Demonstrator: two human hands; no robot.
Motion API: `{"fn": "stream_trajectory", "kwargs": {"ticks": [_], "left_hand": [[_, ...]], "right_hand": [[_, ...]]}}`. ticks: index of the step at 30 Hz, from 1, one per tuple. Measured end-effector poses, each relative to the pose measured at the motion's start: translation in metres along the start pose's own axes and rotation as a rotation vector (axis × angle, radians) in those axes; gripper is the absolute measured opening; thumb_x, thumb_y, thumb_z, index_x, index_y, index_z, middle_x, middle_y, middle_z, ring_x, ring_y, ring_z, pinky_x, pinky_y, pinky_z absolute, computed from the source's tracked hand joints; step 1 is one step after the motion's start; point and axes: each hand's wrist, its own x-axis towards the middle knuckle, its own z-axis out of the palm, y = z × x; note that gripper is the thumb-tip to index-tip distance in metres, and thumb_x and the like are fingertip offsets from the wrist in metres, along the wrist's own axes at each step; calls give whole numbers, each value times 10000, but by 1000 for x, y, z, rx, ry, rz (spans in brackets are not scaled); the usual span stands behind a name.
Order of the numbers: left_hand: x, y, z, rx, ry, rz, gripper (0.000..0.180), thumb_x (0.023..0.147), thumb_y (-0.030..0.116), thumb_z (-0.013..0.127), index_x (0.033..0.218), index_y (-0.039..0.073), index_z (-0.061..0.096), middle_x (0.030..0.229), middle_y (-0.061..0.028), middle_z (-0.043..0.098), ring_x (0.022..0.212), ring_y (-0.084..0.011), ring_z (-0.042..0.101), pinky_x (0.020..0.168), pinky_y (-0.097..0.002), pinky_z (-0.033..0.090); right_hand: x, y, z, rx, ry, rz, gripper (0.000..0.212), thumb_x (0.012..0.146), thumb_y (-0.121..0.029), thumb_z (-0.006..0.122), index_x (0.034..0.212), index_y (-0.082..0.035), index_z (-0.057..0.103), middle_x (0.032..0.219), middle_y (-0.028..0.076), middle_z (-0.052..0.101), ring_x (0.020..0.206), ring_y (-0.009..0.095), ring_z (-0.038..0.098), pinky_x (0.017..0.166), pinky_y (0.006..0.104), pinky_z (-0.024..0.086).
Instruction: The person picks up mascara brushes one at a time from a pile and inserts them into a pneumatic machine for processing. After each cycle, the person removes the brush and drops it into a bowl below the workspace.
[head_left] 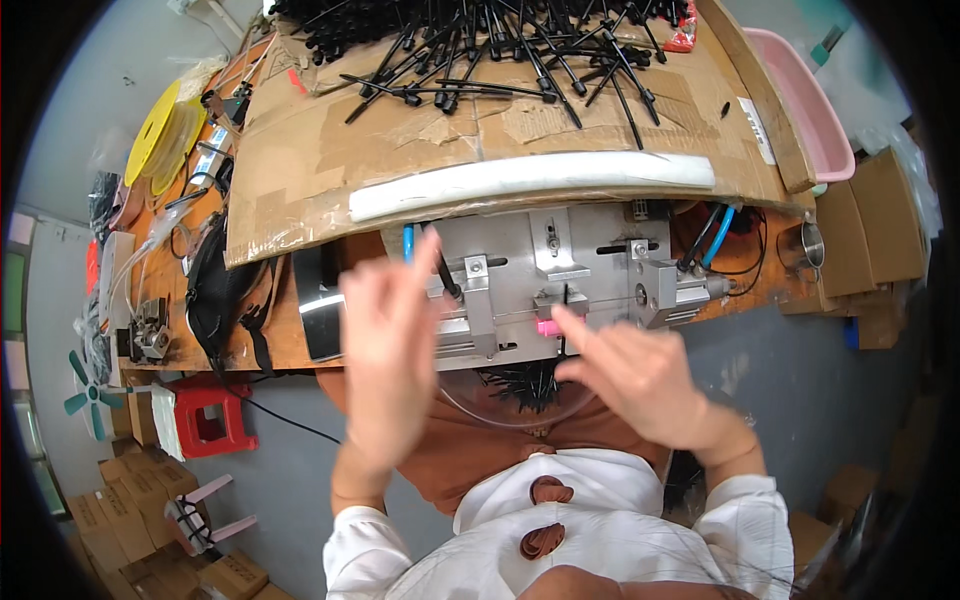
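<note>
My left hand is raised at the left end of a metal clamping fixture, its index finger pointing up beside a black tube. Motion blur hides whether it holds anything. My right hand reaches in from the right with index finger and thumb apart. Its index fingertip is close to a thin black rod at the middle of the fixture, next to a bright pink piece. Whether the fingertip touches the rod I cannot tell. Below the fixture, a clear bowl in my lap holds a bunch of black parts.
A cardboard sheet with a white padded strip along its edge lies behind the fixture, bearing a heap of black rod-like parts. A black pouch is at left, a metal cup and pink tub at right.
</note>
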Motion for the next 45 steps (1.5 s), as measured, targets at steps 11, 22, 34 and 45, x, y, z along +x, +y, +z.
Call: {"fn": "stream_trajectory", "kwargs": {"ticks": [11,22,34,45], "left_hand": [[145,-102,8,23,-266,117,235,803,117,701,1012,40,629,759,-37,477,637,-140,439,609,-277,416],[119,-39,-13,-119,-386,69,152,808,18,663,955,12,627,794,-61,548,727,-147,545,703,-274,449],[99,-47,-36,-880,-304,-205,187,880,36,620,1062,-3,601,968,-13,596,915,-70,532,865,-218,417],[13,4,0,-514,-22,-62,243,733,-116,644,955,-21,625,939,-87,579,774,-132,525,682,-244,450]], "right_hand": [[242,62,-7,-312,-166,-140,154,804,-187,671,811,-39,628,795,125,659,799,317,652,689,404,507],[182,122,-52,-133,24,-326,136,764,-125,703,806,-20,628,733,88,601,690,282,588,639,388,460],[233,80,-30,3,-220,-23,167,777,-185,701,883,-58,674,696,77,633,660,217,626,622,330,493],[184,61,-22,-158,-153,-71,201,752,-186,706,883,-37,673,786,135,660,766,278,655,711,378,513]]}}
